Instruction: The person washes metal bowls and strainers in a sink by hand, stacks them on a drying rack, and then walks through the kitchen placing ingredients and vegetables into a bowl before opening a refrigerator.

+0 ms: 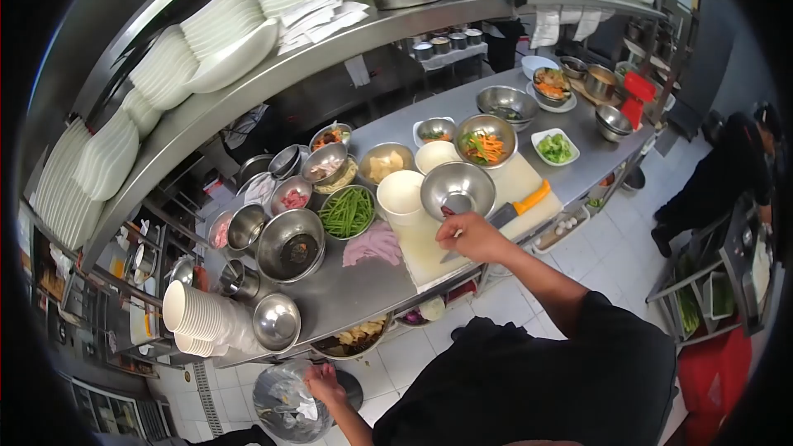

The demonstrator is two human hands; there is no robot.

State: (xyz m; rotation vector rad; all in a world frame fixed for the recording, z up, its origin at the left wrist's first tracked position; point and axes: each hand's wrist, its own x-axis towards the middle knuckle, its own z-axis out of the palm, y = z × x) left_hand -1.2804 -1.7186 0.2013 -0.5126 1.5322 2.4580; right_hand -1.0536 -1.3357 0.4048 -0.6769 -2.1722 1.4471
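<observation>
My right hand (473,238) is closed in a pinch over the near rim of a steel bowl (477,177). A small dark reddish piece shows by its fingertips, and I cannot make out what it is. Beneath that hand a knife with an orange handle (531,197) lies on the white cutting board (429,268), its blade partly hidden. My left hand (324,384) hangs low over a bin lined with clear plastic (273,400). Its fingers look curled; what they hold, if anything, is unclear. Beside the bowl stands a white tub (401,196).
Green beans (347,211), a bowl of carrot strips (484,144) and a dish of chopped greens (555,147) stand around the board. A pink cloth (372,245) lies left of it. Stacked cups (194,314) line the left end. A person in dark clothes (719,165) is at right.
</observation>
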